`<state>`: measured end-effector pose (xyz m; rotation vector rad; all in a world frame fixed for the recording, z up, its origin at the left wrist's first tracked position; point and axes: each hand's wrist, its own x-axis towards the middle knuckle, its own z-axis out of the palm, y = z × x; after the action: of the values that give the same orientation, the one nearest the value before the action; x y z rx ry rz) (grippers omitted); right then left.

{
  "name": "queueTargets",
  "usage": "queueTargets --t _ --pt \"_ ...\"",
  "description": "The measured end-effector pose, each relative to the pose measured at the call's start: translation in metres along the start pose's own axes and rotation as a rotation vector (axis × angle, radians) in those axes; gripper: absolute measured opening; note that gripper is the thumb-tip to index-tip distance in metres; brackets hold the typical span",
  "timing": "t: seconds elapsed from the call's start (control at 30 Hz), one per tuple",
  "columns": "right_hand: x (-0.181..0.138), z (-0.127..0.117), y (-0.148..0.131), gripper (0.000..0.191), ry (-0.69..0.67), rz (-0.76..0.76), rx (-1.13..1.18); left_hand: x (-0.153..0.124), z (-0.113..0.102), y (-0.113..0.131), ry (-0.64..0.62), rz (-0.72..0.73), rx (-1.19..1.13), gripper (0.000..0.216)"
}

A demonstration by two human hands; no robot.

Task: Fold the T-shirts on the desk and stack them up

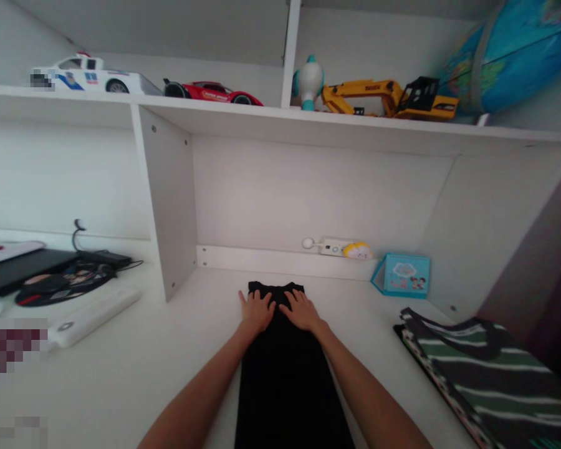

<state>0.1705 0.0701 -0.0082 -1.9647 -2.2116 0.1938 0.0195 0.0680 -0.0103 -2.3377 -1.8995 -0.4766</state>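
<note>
A white desk [135,349] is seen under a white shelf [355,134], which is carried by an upright panel [171,199]. The alcove is closed by a plain white back wall [308,193] and a side wall [486,231]. Soft light is spread over the back wall

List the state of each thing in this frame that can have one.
Black garment: folded into a long strip, flat on the desk.
Left hand: open, palm down on its far end.
Right hand: open, palm down beside the left.
Striped garment: lying flat at the desk's right edge.
Blue box: standing upright.
Toy excavator: upright on the shelf.
</note>
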Motion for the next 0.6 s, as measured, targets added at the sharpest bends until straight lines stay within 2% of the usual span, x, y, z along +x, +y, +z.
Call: queueTargets --t 0.1,0.2,0.4,0.5,0.6 --pt "0.002 0.0 -0.007 0.053 0.061 0.047 0.008 0.008 -0.003 -0.004 0.027 0.046 0.001 0.039" --pt "0.005 0.006 -0.011 0.054 0.101 0.096 0.01 0.016 0.002 -0.012 -0.024 0.07 -0.03 0.046" --pt "0.015 0.013 -0.004 0.068 0.036 0.149 0.032 0.023 0.012 -0.021 -0.147 0.0 -0.038 0.066" --pt "0.017 0.01 -0.003 0.068 0.011 0.145 0.046 0.023 0.012 -0.021 -0.157 -0.005 -0.027 0.068" --pt "0.005 0.003 -0.008 0.066 -0.008 0.11 0.054 0.023 0.011 -0.02 -0.159 0.0 -0.03 0.067"
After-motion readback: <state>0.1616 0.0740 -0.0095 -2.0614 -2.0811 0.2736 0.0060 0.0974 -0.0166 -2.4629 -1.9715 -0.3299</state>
